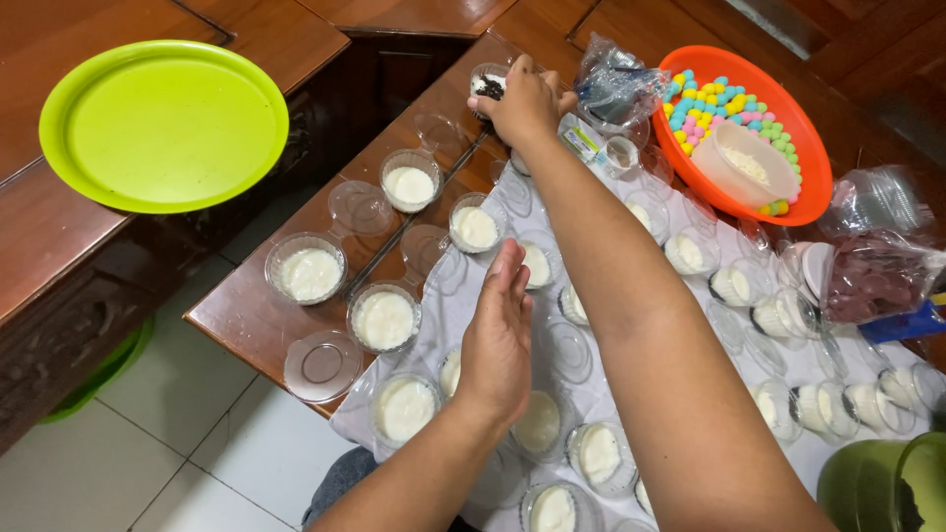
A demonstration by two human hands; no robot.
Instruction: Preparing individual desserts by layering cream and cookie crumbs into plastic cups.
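While reaching far across the surface (246,315), right hand (524,101) clenched on a dark-topped cup (487,85), mostly hidden under fingers; left hand (498,340) flat, released, covering white-filled cups (537,424) below.

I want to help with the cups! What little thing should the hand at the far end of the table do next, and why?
Probably set the dark-topped cup down on the wooden table. The right hand grips it at the far edge, while the other white-filled cups already stand in rows with loose clear lids beside them. The left hand hovers flat above the rows.
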